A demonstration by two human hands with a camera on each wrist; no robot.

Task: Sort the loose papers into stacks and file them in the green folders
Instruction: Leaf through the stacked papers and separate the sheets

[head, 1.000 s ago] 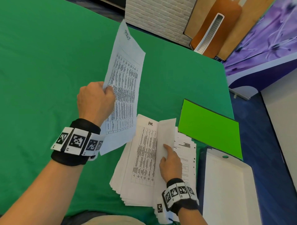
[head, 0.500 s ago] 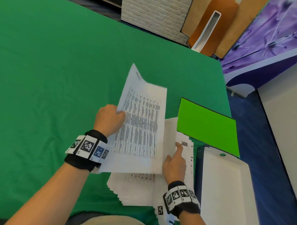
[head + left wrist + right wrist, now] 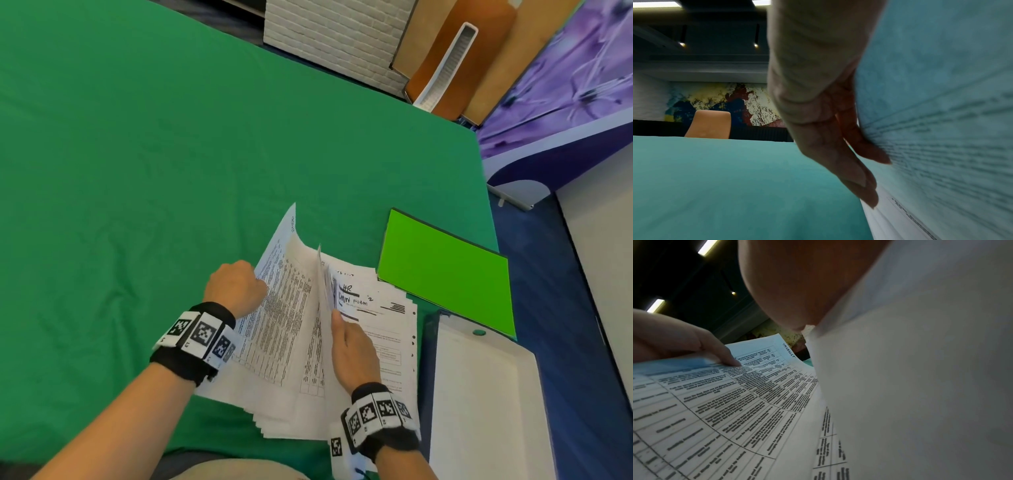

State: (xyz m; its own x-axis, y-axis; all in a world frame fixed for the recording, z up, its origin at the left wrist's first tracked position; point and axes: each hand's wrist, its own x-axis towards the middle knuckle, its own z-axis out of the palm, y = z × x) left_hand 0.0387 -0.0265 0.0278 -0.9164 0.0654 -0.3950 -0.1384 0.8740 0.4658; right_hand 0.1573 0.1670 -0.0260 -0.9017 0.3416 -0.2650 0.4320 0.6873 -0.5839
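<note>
A fanned pile of printed papers [image 3: 380,329] lies on the green table near me, its exposed top sheet headed "HR". My left hand [image 3: 255,279] pinches the left edge of a table-printed sheet [image 3: 287,308] marked "TASKLIST" [image 3: 789,351], thumb [image 3: 721,358] on top and fingers [image 3: 859,162] beneath, low over the pile. My right hand [image 3: 337,320] holds another sheet [image 3: 323,277] lifted on edge from the pile, index finger straight along it; its blank side [image 3: 920,386] fills the right wrist view. A bright green folder [image 3: 445,274] lies shut beyond the pile, to the right.
A white open box [image 3: 486,394] sits at the table's right edge beside the pile. The green cloth [image 3: 171,171] spreads wide to the left and far side. Brick-pattern and wooden panels [image 3: 342,34] stand past the far edge. An orange chair [image 3: 709,123] stands across the table.
My left hand has brought the table-printed sheet down from high on the left to just over the pile. My right hand has slid up the pile and raised a sheet on edge.
</note>
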